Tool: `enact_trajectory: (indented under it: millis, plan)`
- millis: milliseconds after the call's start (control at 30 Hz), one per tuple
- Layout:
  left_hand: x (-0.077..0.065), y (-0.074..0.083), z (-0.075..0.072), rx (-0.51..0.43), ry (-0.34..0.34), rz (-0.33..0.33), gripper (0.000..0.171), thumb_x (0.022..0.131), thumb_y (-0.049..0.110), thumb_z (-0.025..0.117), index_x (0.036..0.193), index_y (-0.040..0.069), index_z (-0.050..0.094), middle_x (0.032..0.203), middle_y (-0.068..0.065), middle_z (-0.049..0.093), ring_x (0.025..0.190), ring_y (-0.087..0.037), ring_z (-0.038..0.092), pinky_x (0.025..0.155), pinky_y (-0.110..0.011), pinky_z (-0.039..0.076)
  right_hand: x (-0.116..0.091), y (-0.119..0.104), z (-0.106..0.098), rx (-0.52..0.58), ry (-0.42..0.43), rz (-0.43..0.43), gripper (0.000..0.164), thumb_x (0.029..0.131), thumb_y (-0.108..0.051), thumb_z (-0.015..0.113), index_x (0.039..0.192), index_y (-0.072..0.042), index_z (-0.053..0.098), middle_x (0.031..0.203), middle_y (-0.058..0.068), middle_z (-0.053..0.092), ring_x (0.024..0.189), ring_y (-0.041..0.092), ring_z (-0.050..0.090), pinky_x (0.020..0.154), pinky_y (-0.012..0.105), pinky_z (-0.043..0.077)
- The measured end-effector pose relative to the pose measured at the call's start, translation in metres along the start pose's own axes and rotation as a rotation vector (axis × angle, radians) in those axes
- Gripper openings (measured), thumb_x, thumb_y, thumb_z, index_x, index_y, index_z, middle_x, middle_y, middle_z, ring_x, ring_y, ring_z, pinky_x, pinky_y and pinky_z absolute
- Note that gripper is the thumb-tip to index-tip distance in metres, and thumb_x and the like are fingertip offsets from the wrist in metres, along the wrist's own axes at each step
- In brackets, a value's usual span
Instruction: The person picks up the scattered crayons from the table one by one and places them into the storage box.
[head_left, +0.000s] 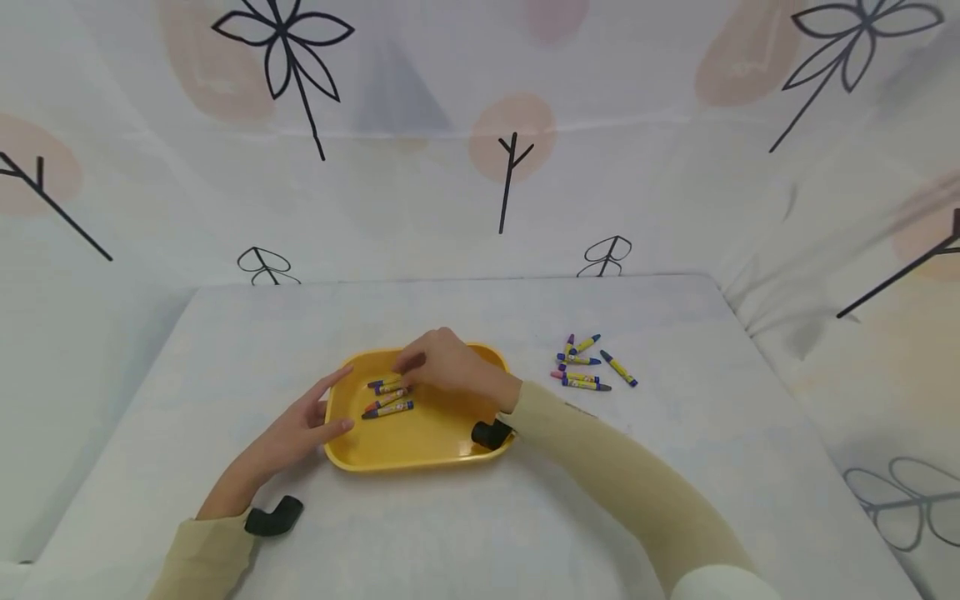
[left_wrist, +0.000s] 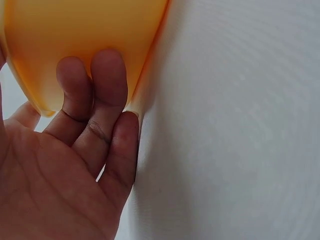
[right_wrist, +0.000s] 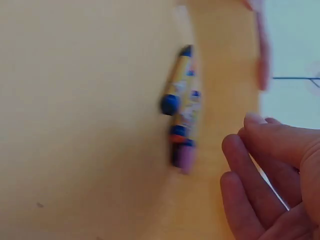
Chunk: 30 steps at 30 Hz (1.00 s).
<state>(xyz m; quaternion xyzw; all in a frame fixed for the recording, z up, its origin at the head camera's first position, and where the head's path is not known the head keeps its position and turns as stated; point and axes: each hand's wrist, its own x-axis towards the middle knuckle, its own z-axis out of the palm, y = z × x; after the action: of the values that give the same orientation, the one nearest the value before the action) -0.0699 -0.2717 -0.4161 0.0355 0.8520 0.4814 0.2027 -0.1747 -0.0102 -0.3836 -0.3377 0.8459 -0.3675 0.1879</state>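
A yellow tray lies on the white cloth, with several crayons in yellow wrappers side by side in its left part. My left hand grips the tray's left end, thumb over the rim; in the left wrist view its bent fingers press the outer wall. Above the tray's back part is my right hand, fingers pointing down beside the crayons. The right wrist view, partly blurred, shows the thumb near the loosely bent fingers, with nothing visible between them, and crayons on the tray floor.
More crayons lie loose on the cloth right of the tray, purple, blue, pink and grey among them. A patterned cloth hangs behind the table. Black wrist cameras sit on both wrists, the right one over the tray's front right corner.
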Motion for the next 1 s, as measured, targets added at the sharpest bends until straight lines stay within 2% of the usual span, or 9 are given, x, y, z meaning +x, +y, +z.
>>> enact_trajectory:
  millis: [200, 433, 567, 733, 867, 1000]
  plan:
    - [-0.001, 0.000, -0.001, 0.016, 0.012, -0.022, 0.082, 0.093, 0.039, 0.070, 0.159, 0.035, 0.021, 0.121, -0.015, 0.063, 0.090, -0.023, 0.061, 0.079, -0.038, 0.045, -0.015, -0.002, -0.028, 0.093, 0.057, -0.043, 0.022, 0.090, -0.012, 0.074, 0.111, -0.006, 0.076, 0.105, 0.001, 0.074, 0.095, 0.007, 0.068, 0.082, 0.022, 0.052]
    - [-0.001, 0.001, 0.000, 0.034, 0.027, -0.037, 0.083, 0.091, 0.043, 0.071, 0.158, 0.037, 0.022, 0.128, -0.018, 0.061, 0.095, -0.023, 0.062, 0.084, -0.041, 0.048, -0.055, 0.017, -0.073, 0.053, 0.178, -0.005, 0.020, 0.092, -0.019, 0.074, 0.111, -0.012, 0.077, 0.104, -0.005, 0.074, 0.099, 0.012, 0.067, 0.086, 0.031, 0.053]
    - [0.000, 0.002, 0.001, 0.039, 0.028, -0.048, 0.083, 0.091, 0.045, 0.071, 0.157, 0.038, 0.022, 0.129, -0.018, 0.060, 0.097, -0.023, 0.062, 0.087, -0.042, 0.048, -0.087, 0.041, -0.093, 0.023, 0.247, 0.053, 0.019, 0.092, -0.017, 0.074, 0.109, -0.011, 0.076, 0.104, -0.002, 0.074, 0.098, 0.015, 0.068, 0.086, 0.035, 0.054]
    - [0.001, 0.001, 0.001, 0.055, 0.027, -0.039, 0.082, 0.092, 0.044, 0.070, 0.158, 0.037, 0.022, 0.126, -0.017, 0.062, 0.094, -0.022, 0.062, 0.086, -0.041, 0.047, -0.130, 0.080, -0.111, 0.027, 0.285, 0.193, 0.022, 0.091, -0.016, 0.074, 0.112, -0.010, 0.075, 0.109, 0.002, 0.073, 0.102, 0.021, 0.067, 0.088, 0.041, 0.053]
    - [0.000, 0.000, 0.001, 0.063, 0.029, -0.045, 0.082, 0.091, 0.045, 0.070, 0.158, 0.037, 0.023, 0.125, -0.017, 0.062, 0.093, -0.022, 0.062, 0.086, -0.039, 0.047, -0.162, 0.112, -0.116, 0.007, 0.299, 0.302, 0.024, 0.092, -0.018, 0.074, 0.115, -0.011, 0.074, 0.113, 0.004, 0.072, 0.109, 0.025, 0.064, 0.091, 0.045, 0.051]
    - [0.000, 0.000, 0.002, 0.063, 0.032, -0.049, 0.082, 0.091, 0.045, 0.070, 0.158, 0.037, 0.022, 0.127, -0.018, 0.061, 0.094, -0.023, 0.061, 0.085, -0.038, 0.047, -0.187, 0.138, -0.113, -0.021, 0.307, 0.334, 0.024, 0.090, -0.019, 0.075, 0.113, -0.011, 0.075, 0.111, 0.005, 0.072, 0.107, 0.026, 0.064, 0.084, 0.039, 0.051]
